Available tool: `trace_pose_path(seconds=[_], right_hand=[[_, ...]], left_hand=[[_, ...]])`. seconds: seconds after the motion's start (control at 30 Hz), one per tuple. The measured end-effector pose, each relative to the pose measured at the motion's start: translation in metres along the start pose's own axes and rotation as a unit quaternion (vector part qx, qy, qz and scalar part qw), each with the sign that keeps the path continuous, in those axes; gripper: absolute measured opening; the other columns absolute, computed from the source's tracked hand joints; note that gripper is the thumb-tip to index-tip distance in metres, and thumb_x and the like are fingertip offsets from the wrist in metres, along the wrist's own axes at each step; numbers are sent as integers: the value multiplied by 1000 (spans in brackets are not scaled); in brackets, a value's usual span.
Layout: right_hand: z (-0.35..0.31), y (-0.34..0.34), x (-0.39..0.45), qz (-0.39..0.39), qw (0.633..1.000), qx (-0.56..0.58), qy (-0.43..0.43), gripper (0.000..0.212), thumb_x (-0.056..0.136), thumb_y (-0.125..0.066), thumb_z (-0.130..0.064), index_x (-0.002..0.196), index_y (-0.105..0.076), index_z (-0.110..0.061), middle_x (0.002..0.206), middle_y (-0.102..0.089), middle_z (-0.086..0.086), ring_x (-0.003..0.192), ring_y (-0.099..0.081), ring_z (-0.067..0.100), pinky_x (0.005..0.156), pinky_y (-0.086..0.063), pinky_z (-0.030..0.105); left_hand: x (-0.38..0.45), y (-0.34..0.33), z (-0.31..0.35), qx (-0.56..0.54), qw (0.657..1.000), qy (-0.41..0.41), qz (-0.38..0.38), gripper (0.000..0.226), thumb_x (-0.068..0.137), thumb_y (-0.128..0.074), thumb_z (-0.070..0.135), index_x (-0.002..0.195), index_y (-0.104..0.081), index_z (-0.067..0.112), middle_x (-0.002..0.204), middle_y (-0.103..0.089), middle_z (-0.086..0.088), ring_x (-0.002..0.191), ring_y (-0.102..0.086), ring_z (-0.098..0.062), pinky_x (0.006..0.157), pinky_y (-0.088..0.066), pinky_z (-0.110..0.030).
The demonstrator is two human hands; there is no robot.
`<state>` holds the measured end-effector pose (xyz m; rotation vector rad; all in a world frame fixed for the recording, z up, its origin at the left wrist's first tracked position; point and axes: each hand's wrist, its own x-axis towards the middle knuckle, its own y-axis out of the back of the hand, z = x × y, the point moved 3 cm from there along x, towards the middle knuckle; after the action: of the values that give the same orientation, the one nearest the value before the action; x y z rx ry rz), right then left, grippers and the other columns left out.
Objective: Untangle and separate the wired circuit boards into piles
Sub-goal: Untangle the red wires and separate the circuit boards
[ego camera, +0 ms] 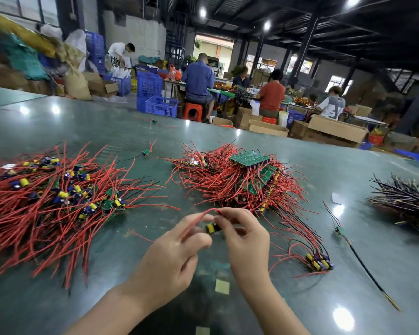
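Centrally, both hands, left, right, pinching 1 small green-yellow circuit board, red wire looped above

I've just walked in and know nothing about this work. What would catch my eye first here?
Most likely the big red-wired heap sprawling at the left of the green table, and a second heap at centre topped with green boards. Close to the camera, the left hand and right hand together pinch one small board with a looping red wire.
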<state>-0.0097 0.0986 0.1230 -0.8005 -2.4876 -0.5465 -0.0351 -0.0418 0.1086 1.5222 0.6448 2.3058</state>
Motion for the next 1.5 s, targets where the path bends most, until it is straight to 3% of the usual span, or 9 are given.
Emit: trace_pose_path(seconds=[0.13, 0.33, 0.43, 0.53, 0.63, 0.8, 1.0, 1.3, 1.5], right_hand=[[7, 0, 0, 22, 996, 60, -66, 32, 79, -70, -2, 73, -69, -34, 76, -70, -8, 76, -64, 10, 74, -49, 30], [-2, -14, -13, -20, 998, 63, -1, 29, 73, -72, -6, 73, -72, -36, 81, -68, -10, 79, -63, 11, 70, -46, 22], [-4, -18, -15, -27, 998, 46, 34, 23, 70, -69, -17, 77, -72, -39, 85, -65, -19, 81, -60, 11, 70, -48, 26], [-7, -19, -17, -19, 998, -6, 56, 15, 74, -68, -21, 76, -69, -36, 84, -63, -23, 80, -58, 8, 69, -46, 23], [-6, -16, -17, 4, 999, -25, 33, 26, 80, -67, -18, 78, -63, -43, 80, -64, -20, 74, -58, 5, 67, -42, 13], [0, -15, -10, -39, 972, 179, -148, 24, 86, -61, -1, 76, -72, -20, 63, -66, -2, 60, -60, 7, 62, -46, 15], [-3, -17, -11, -117, 942, 247, -194, 18, 85, -61, -1, 83, -72, -15, 65, -64, -1, 58, -56, 8, 63, -45, 14], [-4, -17, -11, -82, 943, 251, -203, 17, 81, -65, 2, 75, -70, -13, 68, -66, -9, 64, -56, -1, 63, -44, 11], [1, -21, -12, -65, 931, 272, -236, 14, 81, -66, -1, 73, -70, -11, 69, -65, -6, 58, -52, -2, 57, -40, 11]], left_hand=[[-3, -7, -3, -150, 978, 136, 40, 24, 73, -46, -8, 72, -55, 14, 114, -59, 9, 98, -62, -6, 84, -45, -17], [-3, -15, -13, -369, 835, 403, 60, 24, 89, -57, 1, 107, -53, 16, 108, -64, -2, 72, -68, -21, 75, -53, -38], [-2, -13, -13, -405, 800, 443, -5, 14, 94, -49, 8, 92, -63, 7, 73, -66, -3, 51, -51, -7, 51, -38, -20], [-1, -10, -10, -396, 804, 442, -29, 26, 95, -41, 6, 73, -56, 10, 48, -49, 5, 39, -28, -5, 38, -21, -15], [1, -10, -6, -379, 822, 424, -1, 29, 94, -43, 5, 75, -62, 15, 53, -49, 6, 39, -28, -4, 38, -22, -11], [4, -8, -2, -356, 861, 364, 5, 17, 94, -48, 6, 94, -65, 8, 62, -52, 1, 43, -30, -7, 41, -24, -12], [3, -6, -6, -372, 834, 407, 6, 21, 91, -37, -2, 83, -56, -5, 58, -53, -7, 37, -34, -7, 37, -24, -13], [0, 0, -13, -181, 923, 338, 15, 40, 67, -50, 56, 58, -57, 17, 46, -35, 3, 49, -33, -13, 54, -28, -32], [-1, 3, -14, -8, 955, 298, 15, 53, 66, -38, 60, 63, -54, 9, 52, -44, -6, 47, -38, -16, 50, -28, -33]])
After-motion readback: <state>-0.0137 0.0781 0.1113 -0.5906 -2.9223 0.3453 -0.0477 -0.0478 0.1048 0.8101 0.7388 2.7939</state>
